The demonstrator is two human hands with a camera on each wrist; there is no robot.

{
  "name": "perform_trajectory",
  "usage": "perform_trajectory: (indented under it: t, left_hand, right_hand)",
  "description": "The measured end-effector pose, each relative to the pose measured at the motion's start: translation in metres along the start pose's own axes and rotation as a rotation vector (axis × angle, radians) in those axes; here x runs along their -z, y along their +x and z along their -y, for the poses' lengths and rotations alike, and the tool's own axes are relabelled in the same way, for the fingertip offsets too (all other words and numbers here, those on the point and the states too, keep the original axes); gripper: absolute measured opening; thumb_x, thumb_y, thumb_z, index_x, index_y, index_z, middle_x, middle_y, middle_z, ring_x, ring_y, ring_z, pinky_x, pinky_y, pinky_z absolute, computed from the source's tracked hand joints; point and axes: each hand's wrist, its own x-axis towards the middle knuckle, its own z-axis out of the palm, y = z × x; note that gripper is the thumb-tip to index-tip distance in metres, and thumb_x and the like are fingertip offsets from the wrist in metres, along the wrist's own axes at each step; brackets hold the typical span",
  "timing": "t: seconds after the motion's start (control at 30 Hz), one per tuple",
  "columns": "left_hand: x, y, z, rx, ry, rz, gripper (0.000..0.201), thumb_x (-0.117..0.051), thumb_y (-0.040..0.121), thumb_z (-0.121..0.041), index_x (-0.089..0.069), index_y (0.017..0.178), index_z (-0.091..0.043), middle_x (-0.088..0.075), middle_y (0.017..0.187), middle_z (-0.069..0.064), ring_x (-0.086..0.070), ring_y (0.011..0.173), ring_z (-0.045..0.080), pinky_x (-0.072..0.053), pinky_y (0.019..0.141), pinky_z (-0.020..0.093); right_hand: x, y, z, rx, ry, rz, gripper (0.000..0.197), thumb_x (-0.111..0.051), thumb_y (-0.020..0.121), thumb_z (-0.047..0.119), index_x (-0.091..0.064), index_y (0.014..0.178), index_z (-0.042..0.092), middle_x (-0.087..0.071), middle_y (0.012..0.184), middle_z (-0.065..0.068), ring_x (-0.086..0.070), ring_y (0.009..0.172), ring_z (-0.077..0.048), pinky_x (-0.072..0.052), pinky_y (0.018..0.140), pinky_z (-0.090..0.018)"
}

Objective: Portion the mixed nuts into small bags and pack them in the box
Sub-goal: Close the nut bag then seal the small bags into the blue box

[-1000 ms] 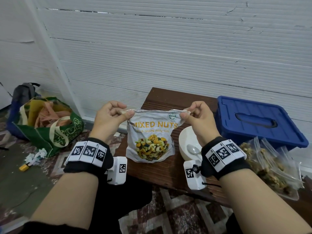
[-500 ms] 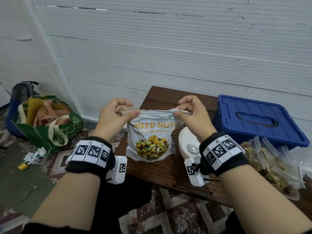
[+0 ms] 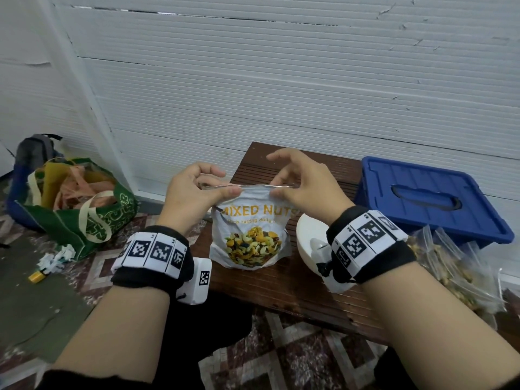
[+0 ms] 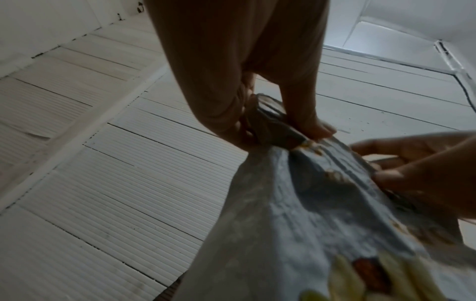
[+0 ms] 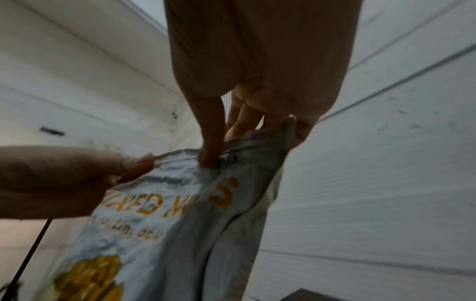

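A white pouch printed MIXED NUTS (image 3: 251, 232) stands upright on the brown wooden table (image 3: 295, 294). My left hand (image 3: 197, 190) pinches the left part of its top edge between thumb and fingers. My right hand (image 3: 298, 184) pinches the right part of that edge, with its other fingers spread. The wrist views show the same pouch (image 4: 322, 213) (image 5: 180, 213) held at its top strip by both hands. A blue plastic box (image 3: 430, 198) with its lid on sits at the back right. Several small clear bags with nuts (image 3: 455, 266) lie at the right edge.
A white bowl (image 3: 306, 240) holding a spoon sits just right of the pouch, partly behind my right wrist. A green tote bag (image 3: 81, 209) and a backpack (image 3: 33, 150) stand on the floor at left. A white ribbed wall runs close behind the table.
Both hands have slid inward along the pouch's top edge, closer together. The right hand's outer fingers have spread out. The pouch stays upright on the table.
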Motion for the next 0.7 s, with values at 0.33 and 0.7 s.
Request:
perform_trajectory:
  t: [0.33, 0.7]
  left_hand:
    - [-0.002, -0.002, 0.002, -0.007, 0.013, 0.007, 0.04, -0.085, 0.048, -0.022, -0.061, 0.078, -0.016, -0.07, 0.068, 0.002, -0.068, 0.068, 0.017, -0.055, 0.062, 0.03]
    - [0.021, 0.001, 0.007, 0.017, 0.048, 0.088, 0.035, -0.077, 0.061, -0.026, -0.065, 0.094, -0.024, -0.072, 0.075, -0.002, -0.062, 0.077, 0.027, -0.053, 0.072, 0.031]
  right_hand:
    - [-0.023, 0.008, 0.015, 0.039, 0.078, -0.018, 0.036, -0.076, 0.074, 0.003, -0.053, 0.095, 0.02, -0.068, 0.069, -0.001, -0.061, 0.064, 0.001, -0.046, 0.065, -0.014]
    - [0.016, -0.003, -0.004, -0.071, 0.044, -0.021, 0.027, -0.072, 0.075, -0.006, -0.063, 0.092, 0.014, -0.062, 0.073, 0.006, -0.061, 0.065, -0.004, -0.051, 0.056, -0.016]
